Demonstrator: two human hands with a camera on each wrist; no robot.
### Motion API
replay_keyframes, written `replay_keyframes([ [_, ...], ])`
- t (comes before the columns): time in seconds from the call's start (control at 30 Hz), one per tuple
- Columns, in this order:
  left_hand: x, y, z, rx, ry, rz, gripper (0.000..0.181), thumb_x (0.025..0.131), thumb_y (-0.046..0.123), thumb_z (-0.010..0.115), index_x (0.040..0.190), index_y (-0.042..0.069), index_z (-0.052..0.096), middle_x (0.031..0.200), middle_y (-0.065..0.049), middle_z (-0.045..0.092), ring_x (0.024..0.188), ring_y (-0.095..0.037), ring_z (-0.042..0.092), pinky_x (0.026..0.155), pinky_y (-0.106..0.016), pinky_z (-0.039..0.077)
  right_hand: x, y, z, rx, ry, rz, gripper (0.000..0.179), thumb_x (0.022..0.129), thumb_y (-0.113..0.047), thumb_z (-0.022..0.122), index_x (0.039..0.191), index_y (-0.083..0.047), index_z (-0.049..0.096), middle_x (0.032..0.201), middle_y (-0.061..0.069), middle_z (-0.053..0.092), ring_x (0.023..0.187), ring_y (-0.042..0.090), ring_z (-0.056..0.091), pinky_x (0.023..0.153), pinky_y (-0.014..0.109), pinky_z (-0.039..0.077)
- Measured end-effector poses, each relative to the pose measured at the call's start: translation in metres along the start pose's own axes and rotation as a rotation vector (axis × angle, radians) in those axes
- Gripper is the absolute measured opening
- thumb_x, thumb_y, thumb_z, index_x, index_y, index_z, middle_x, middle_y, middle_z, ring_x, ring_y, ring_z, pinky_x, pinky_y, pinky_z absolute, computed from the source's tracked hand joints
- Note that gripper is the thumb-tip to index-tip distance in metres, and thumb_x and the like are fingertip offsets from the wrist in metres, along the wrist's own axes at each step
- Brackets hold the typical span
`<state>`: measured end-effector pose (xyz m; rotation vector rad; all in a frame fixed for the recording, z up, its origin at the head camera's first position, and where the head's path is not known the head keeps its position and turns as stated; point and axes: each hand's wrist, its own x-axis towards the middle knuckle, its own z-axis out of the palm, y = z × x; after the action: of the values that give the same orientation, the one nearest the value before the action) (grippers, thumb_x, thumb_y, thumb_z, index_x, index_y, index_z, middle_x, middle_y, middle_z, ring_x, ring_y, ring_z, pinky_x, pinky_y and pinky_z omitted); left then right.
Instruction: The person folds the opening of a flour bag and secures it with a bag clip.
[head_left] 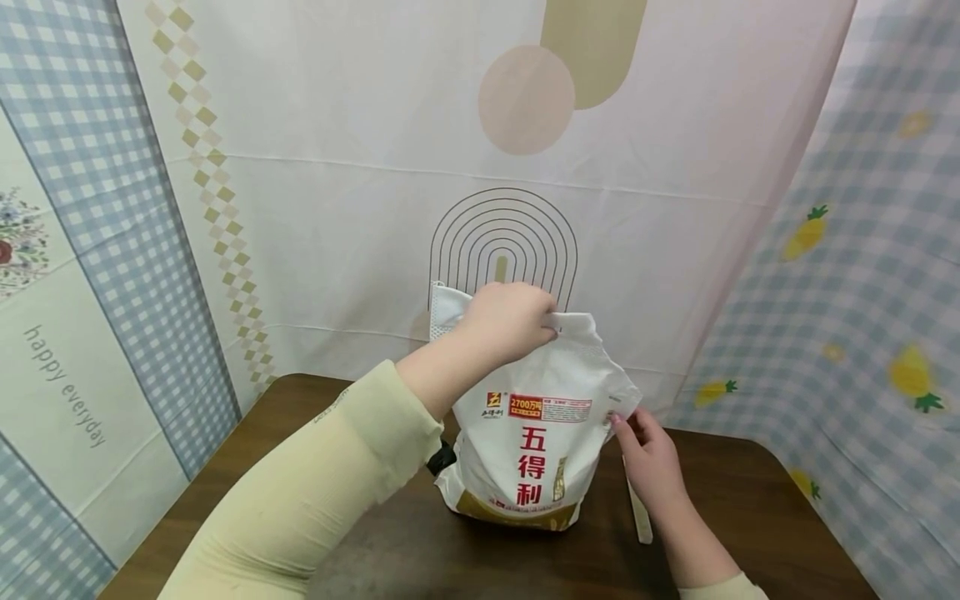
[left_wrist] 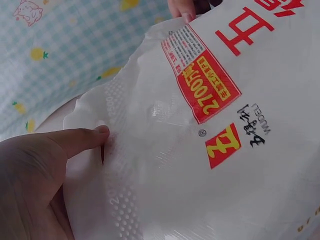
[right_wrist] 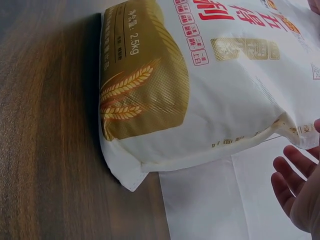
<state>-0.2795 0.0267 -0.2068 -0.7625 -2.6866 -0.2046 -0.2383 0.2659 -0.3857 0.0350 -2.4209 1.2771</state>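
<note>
A white flour bag [head_left: 536, 383] with red Chinese characters and a gold base stands upright on the dark wooden table [head_left: 405, 550]. My left hand [head_left: 513, 321] grips its top edge; in the left wrist view that thumb lies at a slot in the plastic near the rim. On the right side, my right hand [head_left: 648, 458] pinches the bag's upper side edge between thumb and fingers. Wheat ears and "2.5kg" are printed on the gold panel [right_wrist: 145, 75] in the right wrist view. Most of the left fingers are hidden behind the bag.
A pale narrow strip [head_left: 641, 512] lies on the table by the right wrist. Something black [head_left: 442, 458] shows at the bag's left side, partly hidden. Patterned cloths [head_left: 360, 233] hang behind the table and on both sides.
</note>
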Motion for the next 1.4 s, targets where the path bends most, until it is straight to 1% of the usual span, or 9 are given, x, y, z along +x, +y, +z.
replay_keyframes([
  [0.23,0.003,0.004,0.0,-0.012,-0.062,-0.021,0.019,0.093,0.039,0.067,0.081,0.024,0.067,0.077,0.011,0.062,0.069,-0.012,0.057,0.062,-0.033,0.046,0.001,0.003,0.0,-0.016,0.007,-0.002,0.037,0.103,-0.03,0.055,0.127,-0.004,0.064,0.106,0.017,0.068,0.083,0.01,0.056,0.07,0.024,0.046],
  [0.57,0.002,0.002,0.0,-0.006,-0.059,-0.025,0.019,0.094,0.038,0.066,0.082,0.024,0.067,0.08,0.01,0.063,0.069,-0.012,0.057,0.063,-0.032,0.046,0.002,0.008,0.002,-0.075,0.02,-0.032,0.032,0.101,-0.032,0.058,0.119,-0.007,0.069,0.102,0.014,0.07,0.085,0.017,0.061,0.067,0.026,0.049],
  [0.63,0.001,0.002,-0.001,-0.008,-0.062,-0.026,0.019,0.095,0.038,0.066,0.082,0.024,0.067,0.08,0.01,0.063,0.069,-0.012,0.057,0.063,-0.032,0.046,0.002,0.01,0.003,-0.093,0.033,-0.055,0.029,0.101,-0.031,0.058,0.114,-0.008,0.071,0.099,0.013,0.071,0.083,0.019,0.062,0.065,0.026,0.05],
  [0.77,0.0,0.001,-0.001,-0.002,-0.056,-0.026,0.02,0.095,0.037,0.066,0.081,0.024,0.068,0.079,0.01,0.063,0.068,-0.012,0.056,0.063,-0.031,0.045,0.002,0.012,0.004,-0.125,0.068,-0.118,0.023,0.1,-0.029,0.061,0.1,-0.01,0.073,0.087,0.008,0.07,0.074,0.016,0.06,0.059,0.026,0.048],
  [0.97,-0.001,-0.001,0.0,0.02,-0.038,0.015,0.015,0.094,0.035,0.067,0.083,0.028,0.073,0.079,0.014,0.065,0.069,-0.01,0.056,0.068,-0.031,0.045,0.002,0.014,0.001,-0.212,0.108,-0.194,0.023,0.097,-0.027,0.065,0.081,-0.012,0.069,0.067,-0.001,0.058,0.058,0.013,0.049,0.051,0.027,0.041],
  [1.1,-0.002,-0.002,0.001,0.048,-0.012,0.044,0.013,0.094,0.033,0.067,0.084,0.03,0.075,0.081,0.015,0.067,0.07,-0.009,0.056,0.069,-0.033,0.045,0.002,0.017,-0.001,-0.301,0.137,-0.28,0.024,0.095,-0.023,0.069,0.073,-0.013,0.066,0.065,-0.001,0.055,0.058,0.014,0.046,0.053,0.031,0.04],
  [1.23,-0.003,-0.002,0.001,0.046,-0.002,0.047,0.011,0.094,0.032,0.067,0.087,0.031,0.077,0.086,0.015,0.07,0.071,-0.008,0.057,0.067,-0.032,0.045,0.003,0.019,-0.002,-0.353,0.162,-0.354,0.023,0.092,-0.02,0.072,0.071,-0.014,0.065,0.068,-0.001,0.056,0.061,0.015,0.048,0.055,0.035,0.041],
  [1.3,-0.003,-0.002,0.001,0.034,-0.008,0.044,0.011,0.094,0.032,0.067,0.09,0.031,0.077,0.089,0.015,0.071,0.072,-0.007,0.057,0.066,-0.031,0.045,0.003,0.02,-0.002,-0.341,0.153,-0.348,0.022,0.093,-0.02,0.071,0.072,-0.014,0.066,0.068,-0.001,0.056,0.061,0.015,0.048,0.055,0.034,0.041],
  [1.4,-0.003,-0.002,0.001,0.017,-0.016,0.052,0.01,0.095,0.033,0.067,0.093,0.03,0.076,0.091,0.015,0.071,0.073,-0.007,0.058,0.065,-0.031,0.046,0.002,0.019,-0.002,-0.289,0.116,-0.292,0.019,0.096,-0.023,0.067,0.08,-0.012,0.07,0.071,-0.001,0.059,0.062,0.014,0.05,0.054,0.031,0.043],
])
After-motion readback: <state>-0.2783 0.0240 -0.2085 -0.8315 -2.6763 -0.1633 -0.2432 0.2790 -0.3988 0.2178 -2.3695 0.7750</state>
